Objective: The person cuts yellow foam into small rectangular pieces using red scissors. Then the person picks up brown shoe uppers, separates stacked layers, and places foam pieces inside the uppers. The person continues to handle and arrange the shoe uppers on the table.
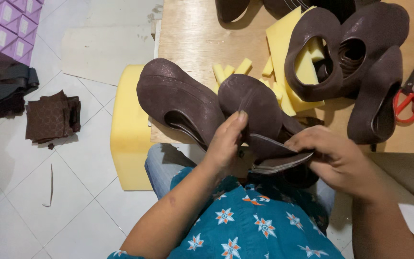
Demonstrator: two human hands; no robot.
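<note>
Over the lap, left hand (226, 144) and right hand (334, 156) both gripping a brown shoe upper (259, 112), foam-stuffed uppers (312, 52) behind

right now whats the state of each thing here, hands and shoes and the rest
left hand: gripping the held brown shoe upper
right hand: pinching its lower edge
held brown shoe upper: lifted over the lap
second upper: resting at the table edge
three uppers: piled on yellow foam pieces
red-handled scissors: lying on the wooden table, blades shut
foam block: on the floor
</note>
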